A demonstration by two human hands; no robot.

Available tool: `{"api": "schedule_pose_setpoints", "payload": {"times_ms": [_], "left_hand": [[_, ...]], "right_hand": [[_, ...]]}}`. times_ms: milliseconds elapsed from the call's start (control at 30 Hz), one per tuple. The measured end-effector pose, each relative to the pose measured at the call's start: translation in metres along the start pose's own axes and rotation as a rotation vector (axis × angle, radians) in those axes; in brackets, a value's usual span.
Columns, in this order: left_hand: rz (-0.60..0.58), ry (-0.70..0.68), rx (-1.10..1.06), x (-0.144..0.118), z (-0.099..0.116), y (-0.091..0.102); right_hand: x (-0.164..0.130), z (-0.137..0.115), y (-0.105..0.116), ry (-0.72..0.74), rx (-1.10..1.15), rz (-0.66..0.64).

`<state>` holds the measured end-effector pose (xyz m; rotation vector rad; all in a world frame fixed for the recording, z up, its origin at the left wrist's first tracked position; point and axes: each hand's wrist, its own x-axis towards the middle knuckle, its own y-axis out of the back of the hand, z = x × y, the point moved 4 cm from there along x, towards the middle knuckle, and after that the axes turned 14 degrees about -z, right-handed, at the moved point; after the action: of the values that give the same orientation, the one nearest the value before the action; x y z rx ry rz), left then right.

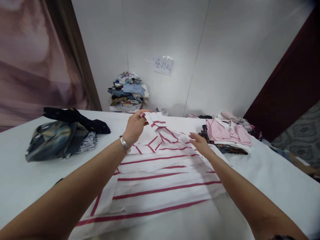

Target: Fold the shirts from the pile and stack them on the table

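Note:
A white shirt with red stripes (160,180) lies spread over the table in front of me, its collar (158,123) at the far end. My left hand (136,125), a silver bracelet at its wrist, is closed on the left side of the collar and lifts it off the surface. At the shirt's right shoulder, my right hand (200,143) has its fingers stretched out and apart. Whether those fingers touch the cloth I cannot tell. The shirt's near end fades to plain pale cloth close to me.
Crumpled dark and plaid clothes (53,138) lie on the left of the white table (272,180). To the right stands a stack of folded shirts, a pink dotted one (228,131) on top. Behind the table rises a tall clothes pile (130,91). A handwritten sign (163,65) hangs on the wall.

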<state>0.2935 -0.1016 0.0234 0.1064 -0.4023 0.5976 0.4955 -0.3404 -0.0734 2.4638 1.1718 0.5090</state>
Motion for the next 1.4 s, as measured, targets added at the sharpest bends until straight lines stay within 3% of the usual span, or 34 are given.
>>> {"api": "schedule_pose_setpoints", "payload": {"times_ms": [167,233,300,367,467,600,700,833,967,1133,1267,1400], "left_hand": [[-0.276,-0.013,0.051,-0.004,0.002,-0.040],[-0.398,-0.032,0.082,-0.003,0.000,-0.055],[-0.461,-0.016,0.113,0.000,-0.007,-0.057],[-0.446,0.056,0.211,0.002,-0.020,-0.041],[-0.407,0.244,0.579,-0.007,-0.054,0.007],[-0.570,0.474,1.132,-0.034,-0.107,0.064],[-0.625,0.528,1.224,-0.045,-0.132,0.080],[-0.644,0.520,1.298,-0.039,-0.141,0.077],[-0.569,0.490,1.354,-0.025,-0.132,0.081],[-0.270,0.485,1.383,-0.015,-0.104,0.114],[-0.053,0.480,1.331,-0.020,-0.083,0.138],[0.102,0.456,1.148,-0.033,-0.068,0.149]], "right_hand": [[0.039,-0.072,-0.048,0.186,0.153,-0.344],[0.047,-0.092,-0.062,0.199,0.193,-0.389],[0.055,-0.101,-0.069,0.145,0.277,-0.410],[0.065,-0.102,-0.065,0.066,0.379,-0.369],[0.082,-0.098,-0.038,0.026,0.560,-0.199],[0.106,-0.096,0.010,0.089,0.795,0.002],[0.118,-0.096,0.038,0.135,0.858,0.155],[0.125,-0.095,0.050,0.043,0.782,0.128],[0.118,-0.094,0.060,0.015,0.669,0.195],[0.090,-0.100,0.089,0.099,0.597,0.382],[0.061,-0.107,0.112,0.189,0.643,0.371],[0.032,-0.111,0.121,0.155,0.671,0.356]]}}
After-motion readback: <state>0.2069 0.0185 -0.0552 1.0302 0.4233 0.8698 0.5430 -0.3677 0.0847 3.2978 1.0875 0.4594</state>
